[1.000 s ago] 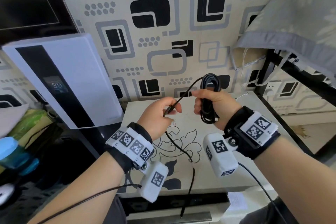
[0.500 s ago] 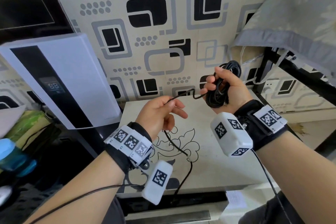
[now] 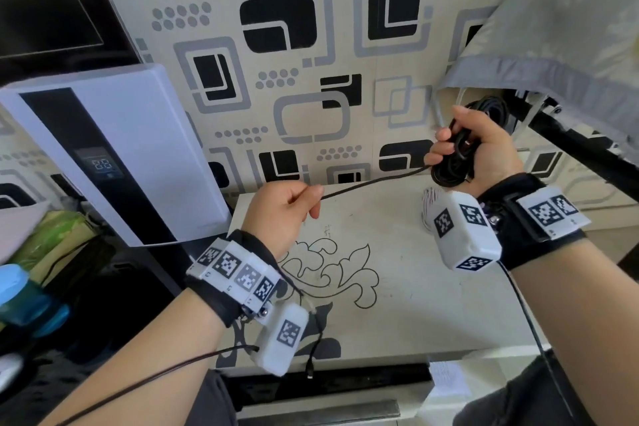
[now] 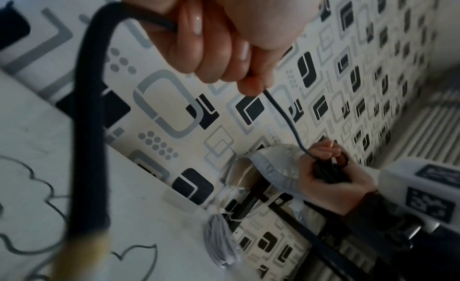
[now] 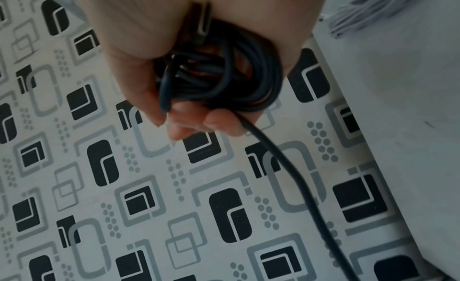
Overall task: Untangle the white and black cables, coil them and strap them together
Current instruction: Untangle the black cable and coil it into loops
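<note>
My right hand (image 3: 460, 152) is raised at the right and grips a bundle of black cable loops (image 3: 453, 163); the loops (image 5: 219, 78) fill its fist. From the bundle one taut black strand (image 3: 373, 183) runs left to my left hand (image 3: 297, 204), which pinches it between thumb and fingers (image 4: 248, 84). Below that hand the strand's tail hangs down to a small plug (image 3: 310, 373) by the table's front edge. The white cable (image 3: 428, 204) lies in a small coil on the table, partly hidden behind my right wrist camera; it is also visible as a coiled white cable (image 4: 219, 246).
The cream table (image 3: 432, 304) with a floral drawing stands against a patterned wall. A white appliance with a digital display (image 3: 103, 149) leans at the left. A grey cloth (image 3: 553, 45) over a black frame (image 3: 581, 149) hangs at the right. A blue bottle (image 3: 20, 294) stands at the far left.
My right hand has swung up and to the right with the coil, drawing the strand straight. The cable has slid through my left hand, and its hanging tail is shorter.
</note>
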Demonstrator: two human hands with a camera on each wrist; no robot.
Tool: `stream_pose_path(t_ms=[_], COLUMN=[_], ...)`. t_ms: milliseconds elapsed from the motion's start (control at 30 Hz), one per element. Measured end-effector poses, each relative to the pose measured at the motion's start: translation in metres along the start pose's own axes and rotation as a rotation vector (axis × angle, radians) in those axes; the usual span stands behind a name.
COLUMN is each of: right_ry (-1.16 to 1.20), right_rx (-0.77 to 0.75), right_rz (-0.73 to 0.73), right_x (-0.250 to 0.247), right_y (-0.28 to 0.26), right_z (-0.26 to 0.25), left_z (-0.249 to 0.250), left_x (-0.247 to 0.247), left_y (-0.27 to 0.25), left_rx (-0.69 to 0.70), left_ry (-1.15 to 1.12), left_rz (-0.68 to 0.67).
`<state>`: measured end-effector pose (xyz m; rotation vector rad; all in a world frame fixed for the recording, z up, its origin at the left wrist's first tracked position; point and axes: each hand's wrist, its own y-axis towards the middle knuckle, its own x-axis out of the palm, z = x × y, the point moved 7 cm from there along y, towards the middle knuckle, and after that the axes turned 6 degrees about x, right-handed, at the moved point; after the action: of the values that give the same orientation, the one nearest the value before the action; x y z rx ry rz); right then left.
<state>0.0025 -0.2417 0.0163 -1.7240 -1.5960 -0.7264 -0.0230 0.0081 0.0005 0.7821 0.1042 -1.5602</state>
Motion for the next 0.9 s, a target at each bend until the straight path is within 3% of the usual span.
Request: stream_pose_path(t_ms=[300,700,900], right_ry=[-0.324,-0.805,-1.159], right_rx=[0.056,0.174,0.172], right_rz=[0.042,-0.084,-0.156], right_x=[-0.015,0.002,0.008], right_y=[0.012,0.010,-0.002], right_z=[0.006,0.069,0.101], left_z=[0.031,0.049,0.047], left_x=[0.013,0.023,0.019], left_y=[-0.020,-0.030,-0.024], left_rx=[0.284,0.312,0.345], left_ry=[0.072,-0.026,0.050], left_rz=[-0.317,-0.412,-0.299])
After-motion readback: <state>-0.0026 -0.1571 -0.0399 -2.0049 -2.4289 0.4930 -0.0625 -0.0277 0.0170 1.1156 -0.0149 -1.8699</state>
